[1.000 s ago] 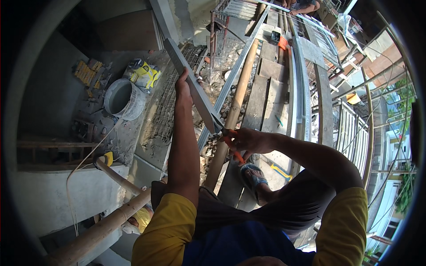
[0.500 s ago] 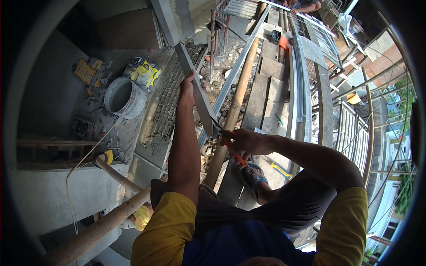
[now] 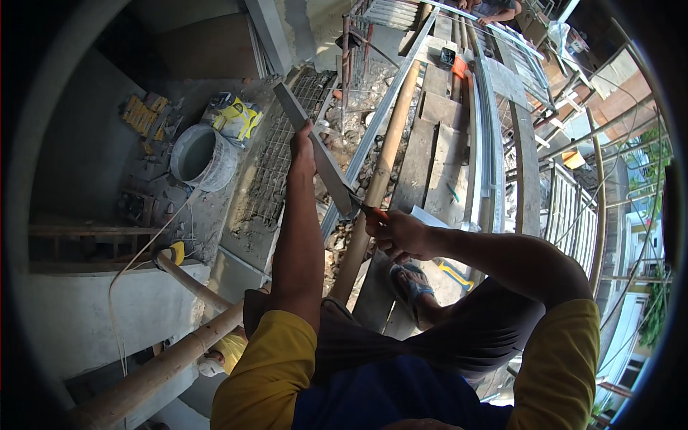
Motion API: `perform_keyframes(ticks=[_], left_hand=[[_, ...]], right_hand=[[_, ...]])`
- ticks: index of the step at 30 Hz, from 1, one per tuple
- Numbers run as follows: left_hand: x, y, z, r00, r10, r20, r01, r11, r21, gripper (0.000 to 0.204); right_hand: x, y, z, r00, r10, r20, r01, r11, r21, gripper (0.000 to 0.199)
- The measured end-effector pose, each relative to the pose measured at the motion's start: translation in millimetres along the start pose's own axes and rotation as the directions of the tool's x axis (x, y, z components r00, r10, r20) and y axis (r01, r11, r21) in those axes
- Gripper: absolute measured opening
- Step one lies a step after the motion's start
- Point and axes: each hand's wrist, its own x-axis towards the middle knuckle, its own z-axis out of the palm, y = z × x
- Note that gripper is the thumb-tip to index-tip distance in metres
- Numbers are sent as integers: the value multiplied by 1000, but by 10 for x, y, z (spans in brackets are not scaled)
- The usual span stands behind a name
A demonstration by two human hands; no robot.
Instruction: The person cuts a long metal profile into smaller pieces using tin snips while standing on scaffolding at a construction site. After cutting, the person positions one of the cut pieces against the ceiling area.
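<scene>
Head view: my left hand point(image 3: 303, 147) clamped on metal strip point(image 3: 315, 147), right hand point(image 3: 394, 233) closed on snips point(image 3: 367, 210) at its lower end; best cut squarely, strip steadied.

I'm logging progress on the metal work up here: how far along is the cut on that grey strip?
Done: nothing clearly. The grey metal strip looks to be in one piece, though the cut point is too small to judge. In hand: the left hand steadies the strip while the right hand works orange-handled snips at its near end. Left: apparently the cut itself.
</scene>
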Motion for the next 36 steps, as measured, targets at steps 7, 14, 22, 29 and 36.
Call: perform_keyframes(ticks=[7, 14, 22, 29, 36], left_hand=[[46, -29, -58, 998, -20, 66, 19, 1000, 10, 38], [36, -101, -7, 999, -13, -53, 13, 1000, -6, 35], [205, -53, -72, 973, 152, -175, -155, 988, 1, 30], [140, 89, -43, 969, 192, -155, -199, 980, -30, 29], [30, 358, -89, 931, 360, -57, -362, 932, -22, 35]], right_hand=[[29, 35, 133, 994, -82, -74, 84, 996, 19, 25], [46, 41, 24, 994, -24, -108, 28, 999, 41, 21], [6, -128, 15, 973, 20, -228, -36, 997, -66, 31], [200, -84, -192, 974, -68, -217, -34, 899, -436, 25], [-103, -77, -408, 974, 124, 192, -88, 979, -183, 33]])
